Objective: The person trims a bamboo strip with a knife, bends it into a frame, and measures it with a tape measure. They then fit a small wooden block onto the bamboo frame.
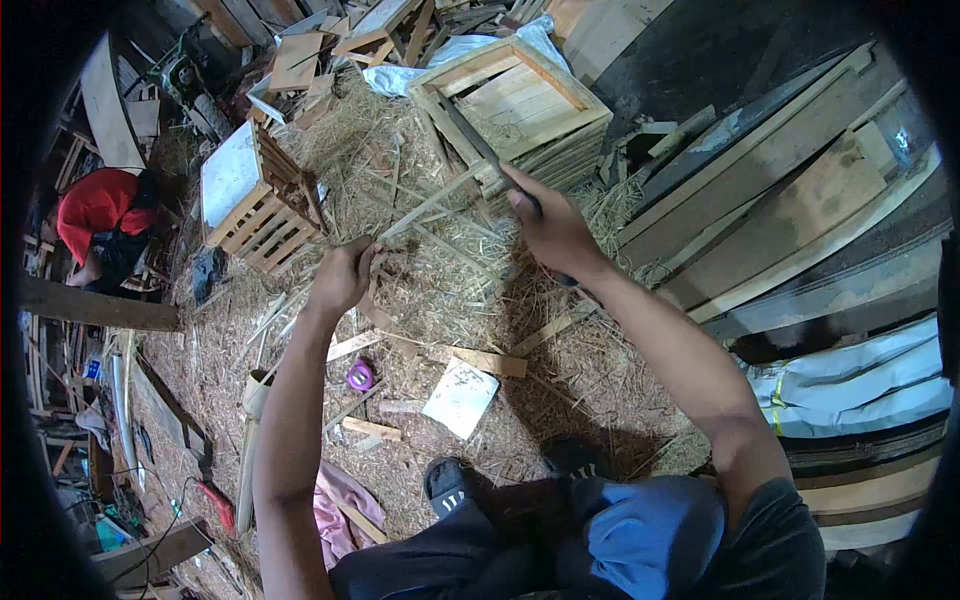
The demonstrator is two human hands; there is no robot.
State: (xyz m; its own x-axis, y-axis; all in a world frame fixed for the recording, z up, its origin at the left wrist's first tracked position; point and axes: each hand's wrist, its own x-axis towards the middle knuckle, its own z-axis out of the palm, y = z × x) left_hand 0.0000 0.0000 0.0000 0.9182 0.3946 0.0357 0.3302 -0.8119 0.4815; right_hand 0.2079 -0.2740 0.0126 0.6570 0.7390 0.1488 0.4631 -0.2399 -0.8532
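Observation:
My left hand (pixel 343 275) is closed around the near end of a thin pale strip of bamboo or wood (pixel 430 205). The strip slants up and right, away from me. Around the dark handle of a machete (pixel 468 128), my right hand (pixel 552 225) is wrapped, its long dark blade pointing up and left. The strip's far end meets or overlaps the blade just ahead of my right fist. Behind the blade stands a slatted wooden crate (pixel 590 125) with a framed top.
Shavings cover the floor (pixel 440 270). Near my feet lie a purple tape measure (pixel 360 375), a white square piece (pixel 461 397) and a wooden block (pixel 480 360). Another slatted crate (pixel 270 225) stands left. A person in red (pixel 105 215) crouches beyond it. Planks (pixel 780 190) line the right.

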